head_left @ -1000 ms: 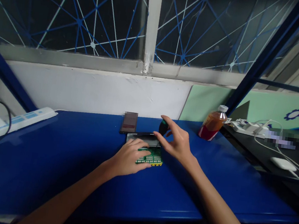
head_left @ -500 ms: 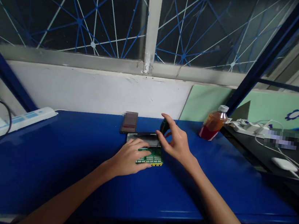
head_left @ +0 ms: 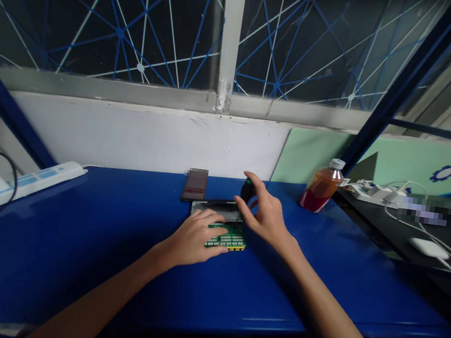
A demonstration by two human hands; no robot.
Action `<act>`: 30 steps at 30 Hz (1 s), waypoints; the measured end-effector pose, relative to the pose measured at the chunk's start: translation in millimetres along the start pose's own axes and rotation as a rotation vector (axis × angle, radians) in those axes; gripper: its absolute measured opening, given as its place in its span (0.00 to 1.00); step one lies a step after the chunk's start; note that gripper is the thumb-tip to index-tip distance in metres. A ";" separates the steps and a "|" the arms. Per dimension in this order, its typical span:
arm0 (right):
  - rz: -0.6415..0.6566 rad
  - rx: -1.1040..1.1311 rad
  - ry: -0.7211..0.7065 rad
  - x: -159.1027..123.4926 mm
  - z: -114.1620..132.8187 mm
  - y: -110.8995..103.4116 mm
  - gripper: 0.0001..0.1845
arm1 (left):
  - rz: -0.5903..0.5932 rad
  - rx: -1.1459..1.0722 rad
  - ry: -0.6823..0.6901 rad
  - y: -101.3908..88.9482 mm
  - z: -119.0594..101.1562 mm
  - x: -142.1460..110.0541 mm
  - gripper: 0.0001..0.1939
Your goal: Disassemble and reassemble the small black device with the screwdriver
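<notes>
A green circuit board [head_left: 229, 239] lies on the blue table [head_left: 116, 243] in front of a grey-framed flat device [head_left: 215, 207]. My left hand [head_left: 193, 238] rests flat on the board's left part, pressing it down. My right hand [head_left: 266, 214] grips the dark handle of a screwdriver [head_left: 246, 190], held upright with its thin shaft pointing down at the board's far right corner. The tip's exact contact point is hidden by my fingers.
A dark phone [head_left: 195, 184] lies behind the board. A bottle of amber drink [head_left: 321, 186] stands at the right. A white power strip [head_left: 16, 183] with a black cable lies at the far left. More cables, a power strip and a white mouse [head_left: 428, 246] occupy the black desk at right.
My right hand has closed more tightly around the screwdriver handle and shifted slightly left and toward the board. My left hand has stayed on the board.
</notes>
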State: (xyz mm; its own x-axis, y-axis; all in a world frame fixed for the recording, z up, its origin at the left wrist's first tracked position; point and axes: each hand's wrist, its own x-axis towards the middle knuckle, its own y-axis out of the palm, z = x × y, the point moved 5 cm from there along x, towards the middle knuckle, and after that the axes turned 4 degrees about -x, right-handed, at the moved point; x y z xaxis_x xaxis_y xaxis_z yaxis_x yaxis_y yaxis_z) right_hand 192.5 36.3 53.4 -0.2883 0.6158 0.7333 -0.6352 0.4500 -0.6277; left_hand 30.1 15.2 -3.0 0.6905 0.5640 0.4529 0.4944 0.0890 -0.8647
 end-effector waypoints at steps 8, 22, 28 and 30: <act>-0.019 0.003 0.019 1.3 -0.9 -3.2 0.27 | -0.001 -0.006 0.006 -1.9 -1.2 -0.1 0.14; 0.023 0.049 0.019 1.7 -0.6 -1.4 0.30 | -0.001 -0.015 0.006 -1.2 -0.2 0.4 0.14; 0.015 0.045 0.009 1.4 -0.3 -1.4 0.29 | -0.002 -0.004 0.008 -1.6 -1.4 0.2 0.14; 0.039 0.053 0.017 1.5 -0.7 -0.4 0.31 | 0.001 0.003 0.008 -1.4 -1.4 0.1 0.15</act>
State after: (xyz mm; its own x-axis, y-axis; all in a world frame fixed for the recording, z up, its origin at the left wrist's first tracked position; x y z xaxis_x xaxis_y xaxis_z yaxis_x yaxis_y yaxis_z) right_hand 192.8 37.5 54.6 -0.3016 0.6433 0.7037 -0.6607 0.3911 -0.6408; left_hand 30.2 13.9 -1.5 0.6950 0.5575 0.4540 0.4924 0.0911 -0.8656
